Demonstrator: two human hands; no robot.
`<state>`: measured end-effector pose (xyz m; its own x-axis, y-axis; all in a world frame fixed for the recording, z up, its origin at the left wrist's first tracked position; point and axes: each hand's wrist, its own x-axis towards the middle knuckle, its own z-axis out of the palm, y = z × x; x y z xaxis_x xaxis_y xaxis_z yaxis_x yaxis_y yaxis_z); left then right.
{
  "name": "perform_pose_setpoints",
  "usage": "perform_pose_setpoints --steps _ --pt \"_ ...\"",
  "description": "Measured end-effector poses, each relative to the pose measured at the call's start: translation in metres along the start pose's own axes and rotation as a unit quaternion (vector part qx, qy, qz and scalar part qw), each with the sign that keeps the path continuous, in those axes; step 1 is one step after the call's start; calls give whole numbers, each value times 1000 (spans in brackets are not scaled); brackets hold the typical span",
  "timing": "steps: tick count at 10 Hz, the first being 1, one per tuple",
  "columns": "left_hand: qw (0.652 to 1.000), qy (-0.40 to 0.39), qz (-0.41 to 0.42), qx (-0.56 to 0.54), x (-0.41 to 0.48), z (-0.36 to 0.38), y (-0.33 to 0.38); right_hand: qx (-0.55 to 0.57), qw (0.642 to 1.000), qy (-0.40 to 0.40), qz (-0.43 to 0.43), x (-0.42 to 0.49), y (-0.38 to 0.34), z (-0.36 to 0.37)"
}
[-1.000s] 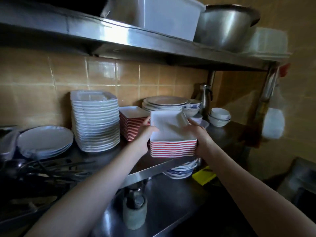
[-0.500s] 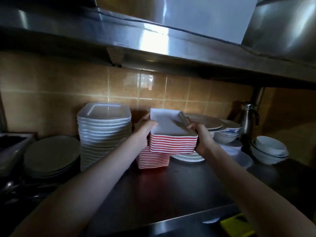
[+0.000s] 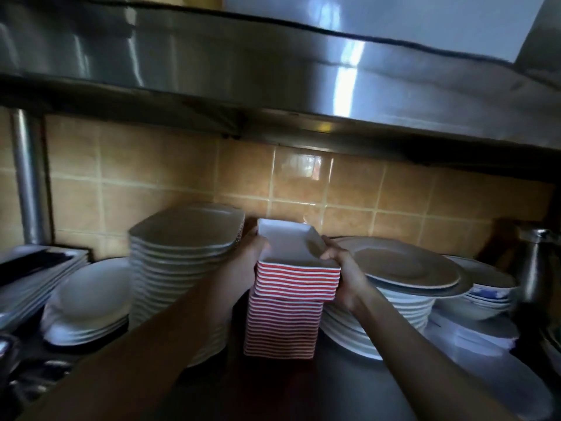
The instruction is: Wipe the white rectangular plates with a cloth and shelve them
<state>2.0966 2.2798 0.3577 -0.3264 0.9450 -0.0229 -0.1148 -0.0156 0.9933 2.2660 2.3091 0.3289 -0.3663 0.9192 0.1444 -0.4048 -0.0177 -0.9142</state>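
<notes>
Left hand [image 3: 246, 264]: grips held plates [image 3: 297, 281], left end
Right hand [image 3: 349, 279]: grips right end
Held plates: atop lower striped stack [image 3: 282, 329]

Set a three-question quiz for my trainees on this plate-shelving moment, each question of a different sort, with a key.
1. True or false: only the right hand grips the upper striped plates.
2. The upper striped plates are held over: A a sink; B the lower striped stack; C a cutting board.
3. Fill in: the tall white stack stands on the ___ hand's side of the striped plates.
Key: 1 false, the left hand grips them too; 2 B; 3 left.
</notes>
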Motion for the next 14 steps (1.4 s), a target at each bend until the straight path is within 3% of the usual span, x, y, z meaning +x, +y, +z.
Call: perform_pose_setpoints --steps 2,3,5,7,9,11,14 --pt "998 8 57 -23 4 5 -24 -14 1000 -5 14 12 2 -10" --pt "999 34 37 4 18 4 -21 -20 1000 -11 19 16 6 -10" --pt "987 5 110 119 36 -11 -39 -14 999 -31 16 19 20 -10" --pt "982 -5 172 76 23 -27 -52 -17 999 -6 34 21 21 -13" --pt "986 -32 151 59 9 -23 -53 7 999 -12 50 11 17 -12" --pt "986 -9 157 -46 -7 -15 -67 -47 996 -21 67 -11 16 -18" --pt "993 -49 107 1 -34 -26 -86 -38 995 -48 85 -61 16 -20"
